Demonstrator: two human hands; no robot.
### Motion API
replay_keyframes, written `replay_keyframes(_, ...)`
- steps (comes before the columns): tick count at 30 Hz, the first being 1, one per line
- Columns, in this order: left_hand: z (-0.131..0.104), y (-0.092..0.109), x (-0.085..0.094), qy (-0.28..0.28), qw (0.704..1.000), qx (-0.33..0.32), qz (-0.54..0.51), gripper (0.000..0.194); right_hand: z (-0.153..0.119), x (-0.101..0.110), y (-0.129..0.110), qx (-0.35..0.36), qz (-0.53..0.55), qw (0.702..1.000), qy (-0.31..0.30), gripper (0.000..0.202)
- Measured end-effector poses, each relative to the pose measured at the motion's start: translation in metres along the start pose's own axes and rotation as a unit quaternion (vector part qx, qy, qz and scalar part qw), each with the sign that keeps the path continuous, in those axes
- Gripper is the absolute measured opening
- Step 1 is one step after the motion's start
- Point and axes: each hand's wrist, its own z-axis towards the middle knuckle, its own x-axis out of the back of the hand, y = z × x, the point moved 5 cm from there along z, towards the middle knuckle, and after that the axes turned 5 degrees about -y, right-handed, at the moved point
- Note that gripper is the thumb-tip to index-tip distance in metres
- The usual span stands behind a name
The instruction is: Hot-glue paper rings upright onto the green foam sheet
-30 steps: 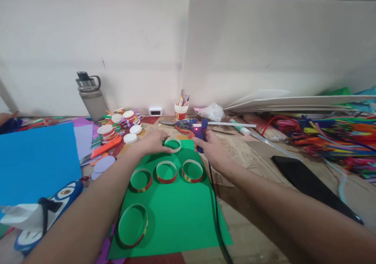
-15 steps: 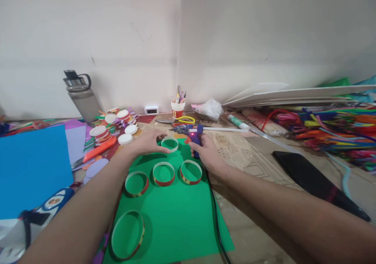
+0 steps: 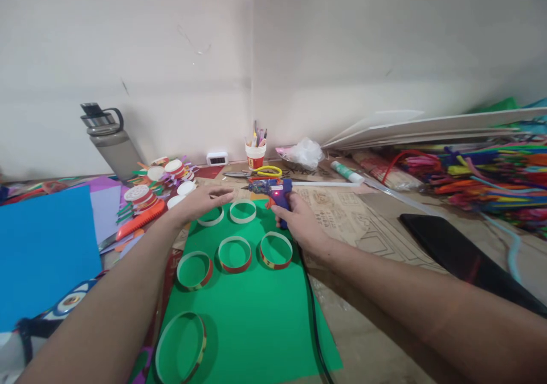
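My right hand grips the handle of a blue hot glue gun, with its small red light lit and its nozzle pointing left. A white glue stick sticks out of its back. My left hand, fingers stretched out, hovers at a paper ring at the far left of a green sheet; whether it touches the ring I cannot tell. Beside that ring stands another paper ring. Several more red-and-yellow rings, such as one ring in the middle, stand on the sheet.
Scissors, a cup of pens and a small clock stand along the wall. At left are a bottle, blue sheet and orange cutter. A black cord runs toward me; pipe cleaners lie right.
My left hand has moved left, away from the back middle ring, and a ring at the far left now shows by it. The glue gun stays in my right hand. The view has shifted slightly.
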Motion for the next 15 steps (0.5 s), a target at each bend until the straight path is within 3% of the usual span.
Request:
replay_keyframes(2,0.001,0.000,-0.001,0.003,1.000,-0.007,-0.003,0.070,0.000,0.000,0.000,-0.001,-0.002,1.000,0.002,0.026)
replay_keyframes(6,0.005,-0.003,-0.011,-0.045,0.998,-0.013,0.032,0.083,-0.001,0.000,0.000,-0.007,0.007,1.000,0.008,0.027)
replay_keyframes(15,0.005,0.000,-0.014,-0.042,0.993,-0.041,0.104,0.070,-0.001,0.000,0.001,-0.001,0.004,1.000,0.003,0.026)
